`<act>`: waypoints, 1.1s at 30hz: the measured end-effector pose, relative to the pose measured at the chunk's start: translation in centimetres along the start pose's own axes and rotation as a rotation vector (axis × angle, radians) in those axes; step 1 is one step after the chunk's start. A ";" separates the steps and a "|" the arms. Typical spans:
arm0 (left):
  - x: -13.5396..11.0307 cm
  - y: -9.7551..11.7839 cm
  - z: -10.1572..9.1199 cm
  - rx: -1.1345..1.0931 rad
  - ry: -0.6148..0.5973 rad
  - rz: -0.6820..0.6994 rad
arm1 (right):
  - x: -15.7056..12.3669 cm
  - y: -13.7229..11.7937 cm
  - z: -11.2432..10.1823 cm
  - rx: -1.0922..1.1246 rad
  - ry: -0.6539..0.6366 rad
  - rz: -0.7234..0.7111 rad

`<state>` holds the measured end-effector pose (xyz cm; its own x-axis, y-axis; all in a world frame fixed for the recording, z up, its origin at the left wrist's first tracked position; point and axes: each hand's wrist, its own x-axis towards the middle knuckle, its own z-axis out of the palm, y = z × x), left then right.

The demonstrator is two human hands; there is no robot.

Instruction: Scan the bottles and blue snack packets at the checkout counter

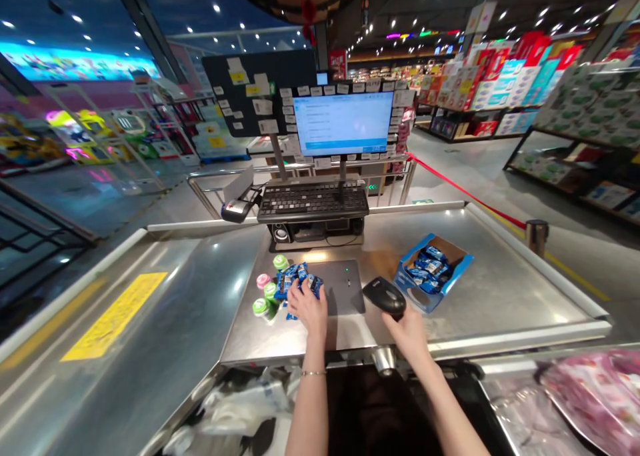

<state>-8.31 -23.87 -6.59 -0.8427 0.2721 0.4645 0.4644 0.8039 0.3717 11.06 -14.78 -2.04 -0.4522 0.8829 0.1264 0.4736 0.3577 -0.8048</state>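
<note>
While at a brushed-steel checkout counter (480, 303): black plastic handheld scanner (384, 296) in the right hand (409, 337), small blue foil packets (300, 284) under the left hand (307, 309)

Left hand low over the loose pile of packets, fingers curled down on top, with no telling from this view whether gripping or only pressing. Right hand wrapped around the scanner's rounded body, well apart from the left, with a flat dark-grey counter plate (345, 296) between them. Pile lying just beside that plate, next to four small round tubs with green and pink lids (270, 291). More packets packed into an open blue-and-brown cardboard display box (435, 273), sitting at an angle on the counter to the right. Packets probably very light, soft and slippery, best pinched singly by a flat middle or sealed edge rather than scooped. Scanner likely light but smooth, safest held around its body.
</note>
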 end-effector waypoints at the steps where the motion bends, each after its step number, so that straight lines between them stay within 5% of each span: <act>1: -0.3 0.7 0.1 -0.053 -0.015 0.054 | 0.1 0.0 -0.1 0.003 0.004 0.007; 7: -2.6 7.2 1.1 -0.377 -0.123 0.340 | 0.6 0.4 -2.1 0.030 0.074 0.054; 16: -5.1 17.1 0.6 -0.578 -0.230 0.556 | 2.5 4.5 -8.6 0.070 0.305 0.144; 20: -4.9 20.9 1.8 -0.685 -0.340 0.650 | 3.3 6.2 -10.5 0.079 0.368 0.188; 23: -4.0 23.2 3.3 -0.588 -0.522 0.704 | 3.8 7.1 -11.1 0.070 0.393 0.199; 27: -2.7 25.7 5.6 -0.196 -0.802 0.730 | 4.4 8.1 -11.2 0.071 0.407 0.211; 33: -1.9 27.9 8.5 -0.049 -0.914 0.698 | 4.8 9.5 -10.9 0.048 0.426 0.235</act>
<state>3.93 2.54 -3.90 -0.2714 0.9478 -0.1677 0.9007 0.3115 0.3029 21.60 -3.79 -2.70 0.0175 0.9876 0.1562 0.4858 0.1282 -0.8646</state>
